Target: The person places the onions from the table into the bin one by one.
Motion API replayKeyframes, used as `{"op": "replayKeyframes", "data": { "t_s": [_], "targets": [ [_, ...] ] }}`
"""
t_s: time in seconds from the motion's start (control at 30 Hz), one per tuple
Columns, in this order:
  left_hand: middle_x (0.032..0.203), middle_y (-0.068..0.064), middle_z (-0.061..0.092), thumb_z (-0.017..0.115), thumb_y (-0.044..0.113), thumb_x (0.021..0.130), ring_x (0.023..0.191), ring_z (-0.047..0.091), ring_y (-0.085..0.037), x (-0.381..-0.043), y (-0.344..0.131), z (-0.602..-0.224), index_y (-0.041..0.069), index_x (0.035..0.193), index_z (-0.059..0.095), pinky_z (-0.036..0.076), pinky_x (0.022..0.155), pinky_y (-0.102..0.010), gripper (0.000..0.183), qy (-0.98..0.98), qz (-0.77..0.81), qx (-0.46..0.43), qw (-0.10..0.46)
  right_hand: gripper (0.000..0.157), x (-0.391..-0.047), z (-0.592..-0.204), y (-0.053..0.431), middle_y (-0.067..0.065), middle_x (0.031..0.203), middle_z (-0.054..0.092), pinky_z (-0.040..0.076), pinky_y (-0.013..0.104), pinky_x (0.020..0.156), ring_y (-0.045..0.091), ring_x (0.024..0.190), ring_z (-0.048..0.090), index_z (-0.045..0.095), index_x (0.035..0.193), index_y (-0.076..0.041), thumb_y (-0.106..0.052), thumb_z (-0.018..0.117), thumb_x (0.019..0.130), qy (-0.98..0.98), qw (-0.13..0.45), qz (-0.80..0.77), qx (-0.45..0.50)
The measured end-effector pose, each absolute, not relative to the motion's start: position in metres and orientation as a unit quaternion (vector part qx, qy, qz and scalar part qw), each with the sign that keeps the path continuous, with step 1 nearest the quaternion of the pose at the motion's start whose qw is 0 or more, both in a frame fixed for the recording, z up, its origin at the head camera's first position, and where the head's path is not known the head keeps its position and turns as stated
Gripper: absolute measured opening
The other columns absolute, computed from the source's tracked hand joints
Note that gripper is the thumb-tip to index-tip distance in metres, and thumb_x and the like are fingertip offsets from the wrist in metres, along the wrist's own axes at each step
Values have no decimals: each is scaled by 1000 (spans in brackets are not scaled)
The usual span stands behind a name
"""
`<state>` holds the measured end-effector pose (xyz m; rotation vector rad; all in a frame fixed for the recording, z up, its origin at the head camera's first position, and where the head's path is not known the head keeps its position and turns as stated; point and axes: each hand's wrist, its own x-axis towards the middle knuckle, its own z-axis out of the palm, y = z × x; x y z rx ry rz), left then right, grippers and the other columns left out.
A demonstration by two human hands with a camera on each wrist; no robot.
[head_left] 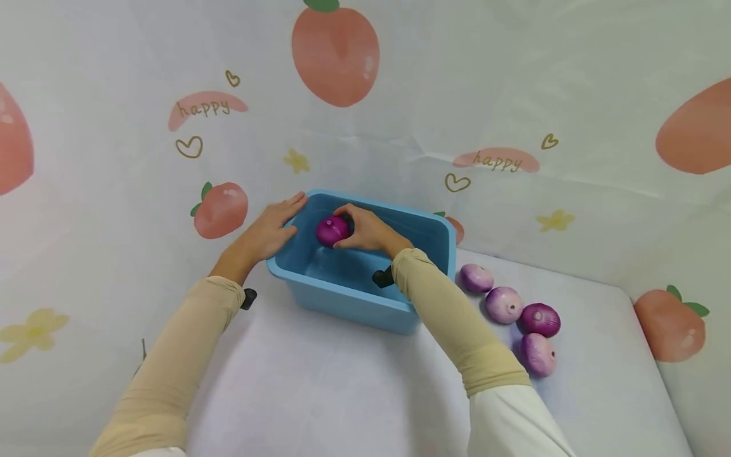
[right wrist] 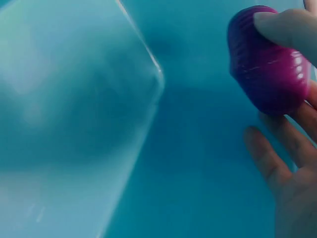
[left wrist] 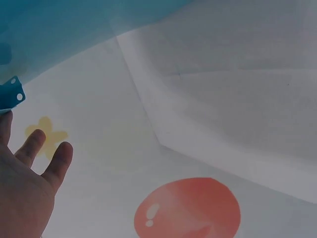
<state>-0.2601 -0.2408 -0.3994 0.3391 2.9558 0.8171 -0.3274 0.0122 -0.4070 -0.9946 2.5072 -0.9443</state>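
My right hand (head_left: 368,230) reaches into a blue plastic tub (head_left: 354,303) and grips a purple onion (head_left: 331,232) near the tub's left end. In the right wrist view the thumb lies over the onion (right wrist: 270,62) and fingers support it from the other side, with the tub's blue walls around. My left hand (head_left: 273,230) rests on the tub's left rim, its fingers extended along the edge. The left wrist view shows those fingers straight beside the tub's outer wall (left wrist: 74,34).
On the white table (head_left: 342,393), right of the tub, several onions lie in a slanting row: a pale purple one (head_left: 476,278), a whiter one (head_left: 504,304), a dark purple one (head_left: 540,319) and another pale one (head_left: 538,355). A fruit-printed cloth (head_left: 400,76) hangs behind the tub.
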Motion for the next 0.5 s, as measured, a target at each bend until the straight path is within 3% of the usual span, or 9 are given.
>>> {"op": "replayKeyframes", "data": {
  "t_s": [0.5],
  "targets": [
    [174, 6, 12, 40, 24, 101, 160, 12, -40, -257, -241, -401, 31, 164, 17, 19, 121, -74, 68, 956, 275, 100, 22, 77, -327, -429, 15, 11, 148, 53, 48, 44, 114, 29, 136, 52, 44, 148, -12, -27, 84, 84, 883, 225, -264, -316]
  ]
}}
